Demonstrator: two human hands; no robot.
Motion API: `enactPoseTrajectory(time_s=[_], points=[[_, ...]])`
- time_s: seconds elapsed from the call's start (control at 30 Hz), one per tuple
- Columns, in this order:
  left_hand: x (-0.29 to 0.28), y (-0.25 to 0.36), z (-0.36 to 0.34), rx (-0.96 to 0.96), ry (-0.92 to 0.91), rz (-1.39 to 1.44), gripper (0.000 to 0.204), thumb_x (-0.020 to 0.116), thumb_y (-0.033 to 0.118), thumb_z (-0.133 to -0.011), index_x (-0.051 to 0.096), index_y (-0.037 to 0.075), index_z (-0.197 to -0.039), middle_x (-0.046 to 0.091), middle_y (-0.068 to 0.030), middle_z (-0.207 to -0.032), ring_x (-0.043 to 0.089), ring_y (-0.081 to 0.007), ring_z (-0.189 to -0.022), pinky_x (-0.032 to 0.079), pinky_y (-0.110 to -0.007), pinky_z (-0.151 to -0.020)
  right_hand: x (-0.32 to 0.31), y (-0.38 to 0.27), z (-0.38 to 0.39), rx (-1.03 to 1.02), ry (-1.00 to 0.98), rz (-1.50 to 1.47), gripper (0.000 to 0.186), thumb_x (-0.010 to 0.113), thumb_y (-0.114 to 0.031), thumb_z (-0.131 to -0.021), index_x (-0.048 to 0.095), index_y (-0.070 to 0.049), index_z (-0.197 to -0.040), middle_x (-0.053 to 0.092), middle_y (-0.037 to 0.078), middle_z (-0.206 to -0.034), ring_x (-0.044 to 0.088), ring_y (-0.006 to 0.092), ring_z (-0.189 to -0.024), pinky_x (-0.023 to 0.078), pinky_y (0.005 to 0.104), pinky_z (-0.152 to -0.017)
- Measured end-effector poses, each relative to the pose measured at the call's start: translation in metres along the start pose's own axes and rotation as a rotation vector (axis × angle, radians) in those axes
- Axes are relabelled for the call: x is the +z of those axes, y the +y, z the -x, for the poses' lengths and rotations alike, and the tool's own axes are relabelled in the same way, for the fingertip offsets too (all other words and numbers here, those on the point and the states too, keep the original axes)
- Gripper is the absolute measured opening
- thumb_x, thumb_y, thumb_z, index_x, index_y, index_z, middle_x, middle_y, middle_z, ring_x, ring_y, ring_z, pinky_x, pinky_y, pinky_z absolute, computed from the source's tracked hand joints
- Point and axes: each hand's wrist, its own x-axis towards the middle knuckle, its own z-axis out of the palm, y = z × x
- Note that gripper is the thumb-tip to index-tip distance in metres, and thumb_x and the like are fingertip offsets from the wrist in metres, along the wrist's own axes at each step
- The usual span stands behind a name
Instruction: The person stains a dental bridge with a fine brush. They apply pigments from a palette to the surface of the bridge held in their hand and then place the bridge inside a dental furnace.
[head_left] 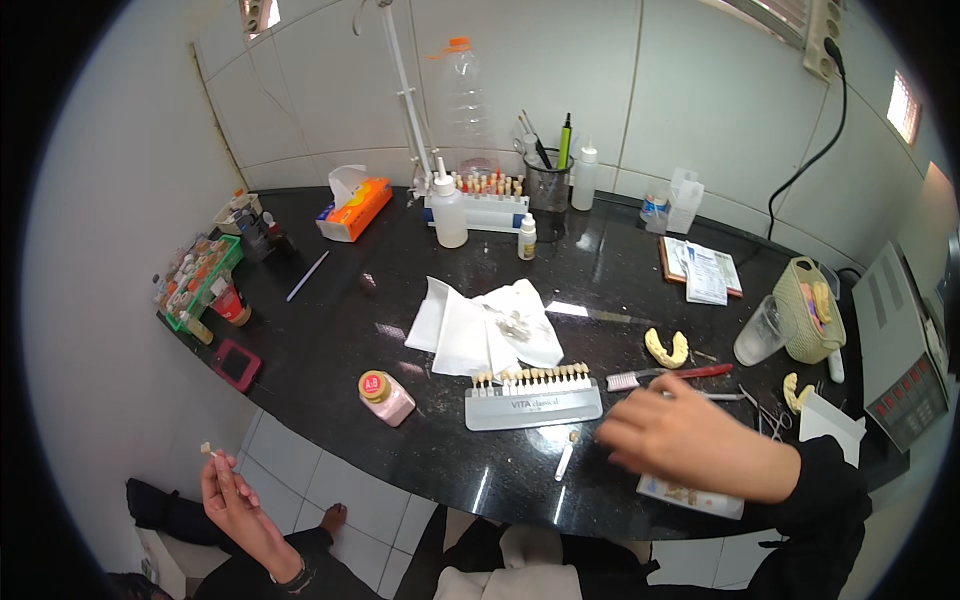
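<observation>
Low at the left, beyond the table edge, my left hand [235, 505] pinches a small cream tooth-like piece [207, 449] at its raised fingertips. My right hand [670, 435] hovers above the front right of the table, back of the hand up. Its fingertips point down and are partly hidden and smeared, so I cannot make out anything in them. Just left of it lies a loose tooth shade tab [566, 456]. Behind that tab stands a grey shade guide [535, 405] with a row of tooth-coloured tabs. A white-bristled brush [622, 381] lies beyond my right hand.
Yellowish dental arch models [666, 348], scissors [772, 418] and a clear cup [760, 333] occupy the right. A pink-filled jar [386, 398] and crumpled white tissues [460, 330] sit centrally. Bottles fill a green tray [226, 262] at left. A squeeze bottle [449, 215] stands further back.
</observation>
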Motion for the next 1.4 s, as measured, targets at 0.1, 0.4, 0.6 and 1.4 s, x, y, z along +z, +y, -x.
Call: enactPoseTrajectory(time_s=[0.1, 0.4, 0.6, 1.4], points=[[-0.009, 0.003, -0.004, 0.012, 0.033, -0.001, 0.019, 0.054, 0.015, -0.088, 0.056, 0.000, -0.101, 0.054, -0.0017, -0.088, 0.035, 0.0017, -0.053, 0.027, -0.013, -0.041, -0.006, -0.015, -0.017, -0.133, 0.034, -0.037, 0.023, 0.056, -0.009, -0.074, 0.052, -0.005, -0.096, 0.052, 0.004, -0.085, 0.052, 0.0166, -0.087, 0.038, 0.0317, -0.076], [-0.038, -0.024, -0.025, -0.051, 0.030, 0.104, 0.025, 0.054, 0.013, -0.089, 0.054, -0.002, -0.108, 0.055, -0.0017, -0.090, 0.036, 0.0021, -0.055, 0.027, -0.012, -0.041, -0.027, -0.021, 0.001, -0.070, -0.034, -0.189, 0.018, 0.058, -0.017, -0.080, 0.054, -0.008, -0.095, 0.055, 0.003, -0.091, 0.054, 0.0166, -0.086, 0.038, 0.0326, -0.080], [-0.047, -0.019, -0.028, -0.068, 0.089, 0.069, 0.027, 0.054, 0.013, -0.088, 0.054, -0.002, -0.110, 0.054, -0.0009, -0.088, 0.035, 0.0024, -0.055, 0.027, -0.012, -0.041, -0.040, -0.034, 0.021, 0.041, 0.059, -0.254, 0.019, 0.068, -0.020, -0.075, 0.060, -0.010, -0.089, 0.059, 0.001, -0.087, 0.056, 0.0164, -0.081, 0.040, 0.0317, -0.079], [-0.084, -0.053, -0.052, -0.065, 0.093, 0.180, 0.033, 0.055, 0.015, -0.088, 0.050, -0.001, -0.116, 0.054, -0.0006, -0.096, 0.038, 0.0021, -0.056, 0.028, -0.012, -0.039, -0.007, -0.069, 0.119, 0.391, 0.605, -0.514, 0.020, 0.073, -0.013, -0.062, 0.065, -0.008, -0.080, 0.064, 0.005, -0.078, 0.061, 0.0168, -0.072, 0.044, 0.0304, -0.069]])
